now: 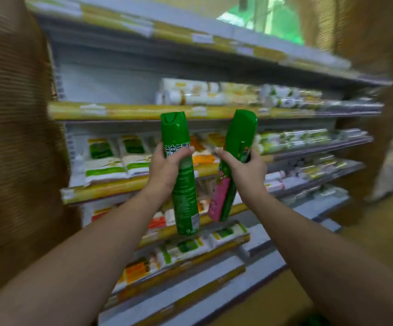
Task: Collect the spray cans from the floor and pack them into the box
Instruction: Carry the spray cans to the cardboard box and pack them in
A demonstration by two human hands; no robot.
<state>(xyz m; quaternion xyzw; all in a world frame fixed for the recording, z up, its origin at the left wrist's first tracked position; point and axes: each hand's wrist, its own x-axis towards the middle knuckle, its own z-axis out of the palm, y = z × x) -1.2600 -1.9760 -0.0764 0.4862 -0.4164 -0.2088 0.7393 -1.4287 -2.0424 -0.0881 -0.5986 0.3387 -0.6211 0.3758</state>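
Carrying looks like the step in hand: the left hand (165, 171) is wrapped round a green spray can (175, 130), the right hand (248, 174) round a second spray can (241, 131) with a pink patch low on its label. Both cans are up in the air, near each other but apart, the second one tilted, in front of the store shelves (143, 111). By that, two cans are collected, neither packed. No box opening shows, so its contents cannot be told; the blurred corrugated cardboard (10, 137) on the left may belong to it.
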